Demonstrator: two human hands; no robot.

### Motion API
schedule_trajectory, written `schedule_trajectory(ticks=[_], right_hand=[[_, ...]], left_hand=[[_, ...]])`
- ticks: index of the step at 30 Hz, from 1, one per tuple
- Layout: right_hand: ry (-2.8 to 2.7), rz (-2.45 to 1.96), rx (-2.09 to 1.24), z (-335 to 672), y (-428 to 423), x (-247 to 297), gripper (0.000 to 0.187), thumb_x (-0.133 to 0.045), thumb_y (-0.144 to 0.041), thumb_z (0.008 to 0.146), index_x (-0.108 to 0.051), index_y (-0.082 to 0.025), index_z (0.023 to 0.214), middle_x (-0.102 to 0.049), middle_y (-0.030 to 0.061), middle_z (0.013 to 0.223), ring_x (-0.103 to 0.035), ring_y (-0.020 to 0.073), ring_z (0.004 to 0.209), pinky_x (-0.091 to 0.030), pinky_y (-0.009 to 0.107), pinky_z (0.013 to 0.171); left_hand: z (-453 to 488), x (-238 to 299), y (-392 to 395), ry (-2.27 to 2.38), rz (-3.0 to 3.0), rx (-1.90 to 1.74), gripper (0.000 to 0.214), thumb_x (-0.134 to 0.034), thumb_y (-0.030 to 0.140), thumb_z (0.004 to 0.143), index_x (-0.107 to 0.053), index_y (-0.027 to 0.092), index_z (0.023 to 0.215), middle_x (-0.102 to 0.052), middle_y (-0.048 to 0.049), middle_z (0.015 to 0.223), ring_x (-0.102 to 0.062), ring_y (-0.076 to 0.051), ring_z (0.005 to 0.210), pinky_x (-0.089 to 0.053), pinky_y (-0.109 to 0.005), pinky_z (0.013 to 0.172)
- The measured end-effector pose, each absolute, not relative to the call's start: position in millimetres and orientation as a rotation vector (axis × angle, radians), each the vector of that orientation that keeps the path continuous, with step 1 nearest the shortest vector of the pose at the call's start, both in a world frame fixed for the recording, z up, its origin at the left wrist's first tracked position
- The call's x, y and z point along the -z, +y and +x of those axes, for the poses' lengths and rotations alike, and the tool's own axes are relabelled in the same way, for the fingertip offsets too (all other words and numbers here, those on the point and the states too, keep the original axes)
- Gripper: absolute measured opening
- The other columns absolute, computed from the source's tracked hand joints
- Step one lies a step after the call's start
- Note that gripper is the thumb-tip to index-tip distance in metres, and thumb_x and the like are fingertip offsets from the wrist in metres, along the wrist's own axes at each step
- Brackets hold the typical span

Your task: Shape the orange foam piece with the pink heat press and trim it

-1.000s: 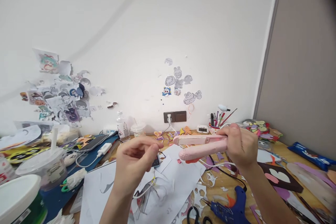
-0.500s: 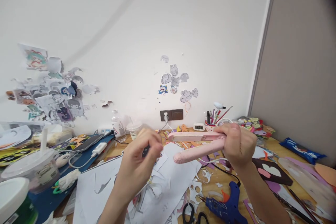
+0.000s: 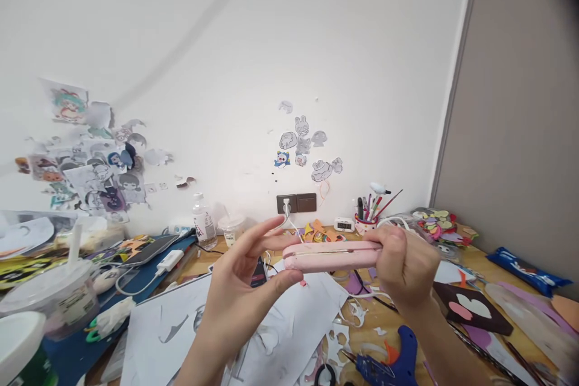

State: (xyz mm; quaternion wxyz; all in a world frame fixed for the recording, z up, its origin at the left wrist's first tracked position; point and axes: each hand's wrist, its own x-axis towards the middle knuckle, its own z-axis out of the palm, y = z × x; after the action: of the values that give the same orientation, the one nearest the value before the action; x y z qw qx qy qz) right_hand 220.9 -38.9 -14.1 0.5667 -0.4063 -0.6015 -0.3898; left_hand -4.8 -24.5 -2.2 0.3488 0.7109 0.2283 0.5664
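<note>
My right hand is closed around the right end of a long pink hair straightener, held level above the table. Its two arms are pressed together, with a thin gold-coloured line along the seam. My left hand is open at the other end. Its fingers stretch above the rounded tip and the thumb lies just below; whether they touch it I cannot tell. Under the hands lie white paper sheets. A blue glue gun and black-handled scissors are near the front edge of the view.
Lidded cups and a white tub stand at left. A bottle, clock and pen cup line the wall. A dark board and blue packet lie at right. White cables cross the table.
The straightener's two arms have come together from a spread position. My left hand has uncurled, bringing its fingers and thumb around the tip. My view has tilted slightly.
</note>
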Motion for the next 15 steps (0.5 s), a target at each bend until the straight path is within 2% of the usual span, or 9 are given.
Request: schedule_trajectory(ticks=[5, 8, 11, 15], right_hand=[[-1.594, -0.981, 0.778, 211.0, -46.3, 6.0, 0.036, -0.032, -0.014, 0.086, -0.061, -0.014, 0.066, -0.063, 0.0048, 0.059, -0.057, 0.0145, 0.054, -0.041, 0.028, 0.052], [-1.757, -0.959, 0.680, 204.1, -52.8, 0.6, 0.029, -0.038, -0.028, 0.087, -0.062, -0.014, 0.076, -0.062, 0.0039, 0.064, -0.055, 0.0151, 0.057, -0.039, 0.029, 0.052], [-1.839, -0.904, 0.632, 197.0, -59.8, -2.0, 0.027, -0.051, -0.039, 0.083, -0.061, -0.014, 0.088, -0.064, 0.0044, 0.072, -0.057, 0.0164, 0.065, -0.042, 0.031, 0.058], [-1.868, -0.834, 0.648, 190.8, -69.3, -2.7, 0.030, -0.059, -0.044, 0.081, -0.058, -0.017, 0.095, -0.067, 0.0039, 0.079, -0.059, 0.0161, 0.071, -0.044, 0.031, 0.065]], left_hand=[[-4.7, 2.3, -18.1, 0.491, 1.654, -1.642, 0.032, -0.075, 0.014, 0.068, -0.065, 0.025, 0.096, -0.075, -0.0001, 0.092, -0.067, -0.017, 0.095, -0.053, -0.021, 0.083], [-12.9, 2.7, -12.4, 0.339, 1.691, -1.735, 0.028, -0.074, 0.012, 0.069, -0.065, 0.024, 0.092, -0.074, 0.0005, 0.092, -0.065, -0.018, 0.099, -0.050, -0.027, 0.091], [-24.4, 1.1, -13.1, 0.159, 1.816, -1.808, 0.029, -0.073, 0.014, 0.071, -0.065, 0.024, 0.097, -0.073, 0.0013, 0.096, -0.067, -0.018, 0.095, -0.043, -0.036, 0.102], [-34.8, -3.8, -21.7, 0.090, 1.871, -1.896, 0.028, -0.074, 0.021, 0.072, -0.065, 0.027, 0.097, -0.074, 0.0037, 0.093, -0.068, -0.016, 0.088, -0.043, -0.038, 0.103]])
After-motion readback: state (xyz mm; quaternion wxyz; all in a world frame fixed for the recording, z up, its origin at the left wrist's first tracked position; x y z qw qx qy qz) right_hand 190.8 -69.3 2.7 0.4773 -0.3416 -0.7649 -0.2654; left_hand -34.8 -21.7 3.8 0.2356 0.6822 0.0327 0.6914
